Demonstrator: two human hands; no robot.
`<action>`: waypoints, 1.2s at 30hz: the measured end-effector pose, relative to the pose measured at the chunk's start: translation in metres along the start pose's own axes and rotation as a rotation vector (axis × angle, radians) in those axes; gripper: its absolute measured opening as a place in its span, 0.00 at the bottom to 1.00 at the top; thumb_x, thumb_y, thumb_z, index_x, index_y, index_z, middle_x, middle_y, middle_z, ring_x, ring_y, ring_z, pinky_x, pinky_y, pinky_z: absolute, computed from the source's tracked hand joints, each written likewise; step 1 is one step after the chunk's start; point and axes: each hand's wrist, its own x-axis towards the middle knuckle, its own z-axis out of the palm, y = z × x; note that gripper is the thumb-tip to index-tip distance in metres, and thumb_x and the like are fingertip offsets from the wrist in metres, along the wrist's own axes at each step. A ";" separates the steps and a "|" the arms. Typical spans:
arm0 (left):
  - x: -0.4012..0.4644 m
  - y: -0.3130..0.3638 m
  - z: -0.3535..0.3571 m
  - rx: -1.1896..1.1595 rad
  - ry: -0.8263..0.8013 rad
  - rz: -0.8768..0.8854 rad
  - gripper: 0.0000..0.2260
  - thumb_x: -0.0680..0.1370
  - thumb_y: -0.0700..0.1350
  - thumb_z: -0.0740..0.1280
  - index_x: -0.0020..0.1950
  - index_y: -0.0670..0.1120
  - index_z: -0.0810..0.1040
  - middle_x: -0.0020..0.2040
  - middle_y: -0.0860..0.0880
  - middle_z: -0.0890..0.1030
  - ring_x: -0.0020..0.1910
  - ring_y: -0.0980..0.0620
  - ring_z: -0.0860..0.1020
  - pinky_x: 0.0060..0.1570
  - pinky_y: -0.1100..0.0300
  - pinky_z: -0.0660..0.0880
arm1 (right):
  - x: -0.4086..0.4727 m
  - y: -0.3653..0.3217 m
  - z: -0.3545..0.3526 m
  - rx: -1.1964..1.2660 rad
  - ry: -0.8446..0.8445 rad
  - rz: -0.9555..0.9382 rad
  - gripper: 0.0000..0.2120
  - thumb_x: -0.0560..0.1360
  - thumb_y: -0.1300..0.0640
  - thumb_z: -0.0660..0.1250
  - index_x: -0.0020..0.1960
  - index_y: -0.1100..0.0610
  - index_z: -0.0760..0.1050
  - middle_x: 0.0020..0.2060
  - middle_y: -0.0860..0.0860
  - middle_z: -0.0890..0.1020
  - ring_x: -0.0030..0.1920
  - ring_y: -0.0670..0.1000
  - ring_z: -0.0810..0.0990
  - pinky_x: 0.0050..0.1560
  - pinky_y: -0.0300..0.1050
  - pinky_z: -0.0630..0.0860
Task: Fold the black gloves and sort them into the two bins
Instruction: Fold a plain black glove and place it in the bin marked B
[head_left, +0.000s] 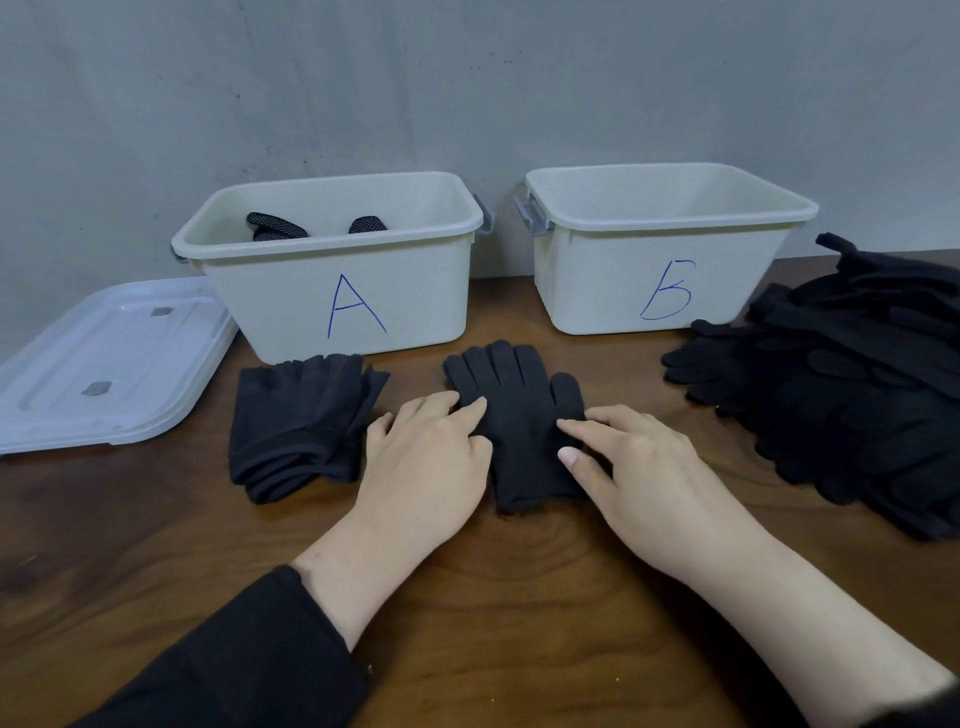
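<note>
A black glove (511, 395) lies flat on the wooden table, its fingers pointing toward the bins. My left hand (431, 457) rests on its left side with fingers straight. My right hand (639, 467) presses on its right side, fingers extended. To the left lies a stack of folded black gloves (296, 421). At the right sits a big heap of loose black gloves (852, 395). Bin A (343, 306) holds dotted black gloves (275, 227). Bin B (665, 244) shows no contents from here.
A clear plastic lid (109, 358) lies at the left, beside bin A. Both bins stand against a grey wall (467, 78). Bare wooden table surface (519, 597) stretches in front of the glove toward me.
</note>
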 end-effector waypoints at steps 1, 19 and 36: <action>0.001 0.000 0.001 0.000 -0.010 -0.002 0.22 0.82 0.50 0.53 0.77 0.58 0.65 0.77 0.55 0.64 0.76 0.53 0.58 0.76 0.46 0.53 | 0.000 0.000 0.001 -0.006 -0.009 0.001 0.23 0.83 0.41 0.54 0.76 0.43 0.68 0.72 0.44 0.71 0.73 0.48 0.66 0.76 0.51 0.62; -0.009 -0.013 -0.023 0.258 0.211 0.039 0.20 0.74 0.50 0.55 0.53 0.49 0.85 0.58 0.46 0.79 0.57 0.43 0.75 0.53 0.44 0.70 | 0.000 -0.012 0.011 0.050 -0.096 -0.132 0.25 0.83 0.39 0.50 0.79 0.42 0.60 0.77 0.37 0.62 0.79 0.39 0.53 0.81 0.53 0.45; -0.009 0.101 0.009 -0.182 0.243 0.352 0.12 0.81 0.50 0.60 0.59 0.52 0.81 0.53 0.56 0.81 0.51 0.55 0.78 0.53 0.56 0.74 | 0.002 0.047 -0.031 0.456 0.567 0.017 0.11 0.84 0.53 0.62 0.60 0.52 0.81 0.51 0.41 0.82 0.55 0.42 0.78 0.57 0.41 0.77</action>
